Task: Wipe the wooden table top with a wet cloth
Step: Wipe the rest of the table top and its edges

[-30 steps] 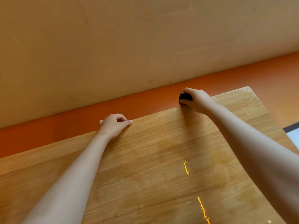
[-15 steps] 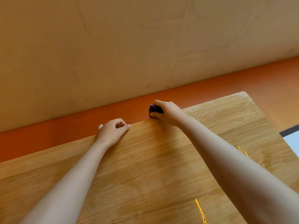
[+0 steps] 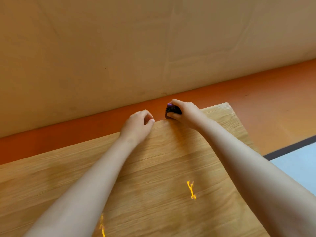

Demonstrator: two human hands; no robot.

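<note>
The wooden table top [image 3: 171, 168] fills the lower part of the head view. My right hand [image 3: 185, 114] grips a small dark purple cloth [image 3: 171, 110] and presses it on the table's far edge, left of the far right corner. A hand's width to the left, my left hand [image 3: 138, 124] sits on the same far edge. Its thumb lies on the top and its fingers curl over the edge. Most of the cloth is hidden inside my right hand.
An orange floor strip [image 3: 68, 134] runs behind the table below a beige wall [image 3: 136, 48]. Right of the table lie more orange floor and a pale blue surface with a dark border [image 3: 297, 161]. Bright yellow light streaks [image 3: 191, 189] lie on the wood.
My right hand has slid the cloth left along the far edge, from near the right corner to close beside my left hand. The left hand has kept its hold on the edge.
</note>
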